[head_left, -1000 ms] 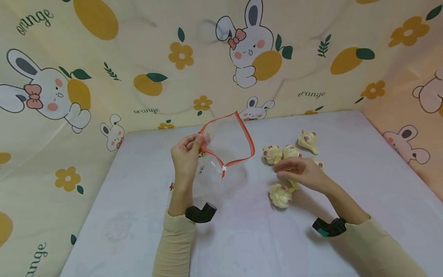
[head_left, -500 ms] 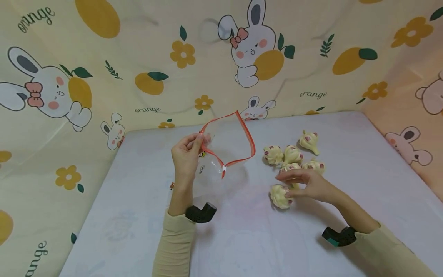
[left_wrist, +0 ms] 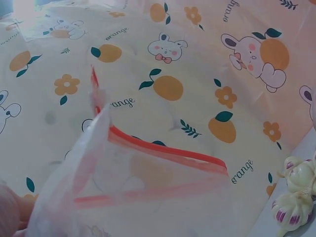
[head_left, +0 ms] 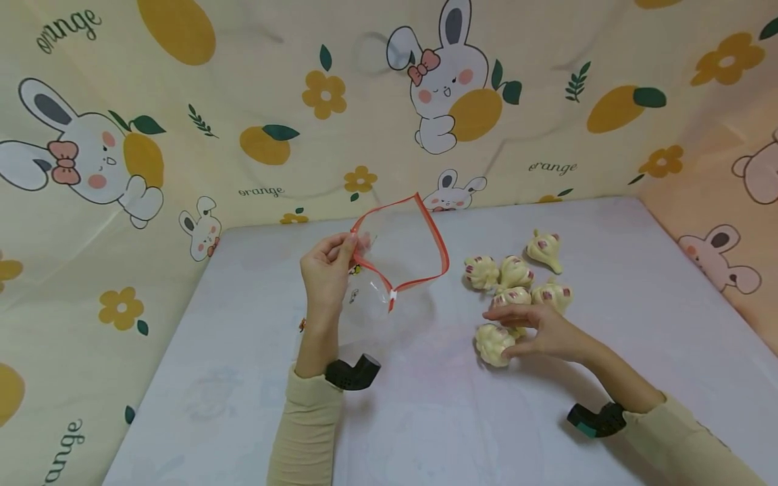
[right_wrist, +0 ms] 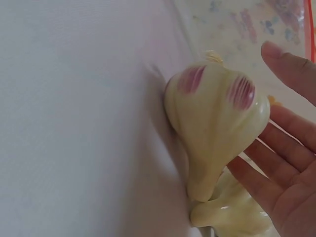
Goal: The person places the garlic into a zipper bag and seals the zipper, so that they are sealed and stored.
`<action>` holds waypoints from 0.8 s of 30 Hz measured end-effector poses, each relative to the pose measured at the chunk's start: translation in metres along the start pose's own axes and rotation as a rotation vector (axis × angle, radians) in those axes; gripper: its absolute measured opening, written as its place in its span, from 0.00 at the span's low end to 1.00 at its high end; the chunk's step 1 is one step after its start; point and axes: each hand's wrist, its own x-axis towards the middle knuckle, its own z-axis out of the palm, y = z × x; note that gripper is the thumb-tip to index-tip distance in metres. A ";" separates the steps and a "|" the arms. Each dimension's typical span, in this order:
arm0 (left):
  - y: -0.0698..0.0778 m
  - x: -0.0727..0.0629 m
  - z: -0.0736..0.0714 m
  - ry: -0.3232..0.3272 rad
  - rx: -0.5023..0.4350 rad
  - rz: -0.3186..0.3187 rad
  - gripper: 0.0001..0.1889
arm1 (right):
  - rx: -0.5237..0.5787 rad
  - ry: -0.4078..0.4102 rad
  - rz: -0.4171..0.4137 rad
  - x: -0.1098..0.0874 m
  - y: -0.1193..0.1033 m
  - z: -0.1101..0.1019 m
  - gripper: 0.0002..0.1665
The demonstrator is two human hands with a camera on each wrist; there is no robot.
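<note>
In the head view my left hand (head_left: 325, 273) pinches the edge of a clear zip bag (head_left: 439, 244) with red seal strips. The bag's mouth gapes wide, and a white slider sits at its near corner. The left wrist view shows the red-edged bag (left_wrist: 168, 150) close up. My right hand (head_left: 543, 331) is spread at the nearest garlic bulb (head_left: 491, 345), which lies on the table. Seen from the right wrist, this garlic bulb (right_wrist: 212, 113) has its stem down, the fingers extended behind it and the thumb (right_wrist: 289, 66) apart from it.
Behind the right hand lie several more garlic bulbs (head_left: 515, 271), one of them standing off at the back right (head_left: 543, 248). A white cloth covers the table (head_left: 413, 418). A patterned curtain (head_left: 340, 142) rises along its back edge.
My right hand has come down and toward me from above the garlic group to the nearest bulb, its thumb and fingers spreading apart. The left hand and bag stay in place.
</note>
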 end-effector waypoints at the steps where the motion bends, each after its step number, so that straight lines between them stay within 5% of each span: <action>1: 0.000 0.000 0.000 0.000 0.000 -0.003 0.12 | -0.005 0.002 -0.007 -0.001 0.001 0.001 0.33; 18: -0.002 -0.001 0.003 -0.003 0.001 0.012 0.12 | 0.023 0.003 -0.162 -0.003 0.008 0.006 0.38; 24: -0.002 -0.001 0.003 -0.006 0.010 0.006 0.12 | -0.050 0.022 -0.187 -0.003 0.012 0.009 0.41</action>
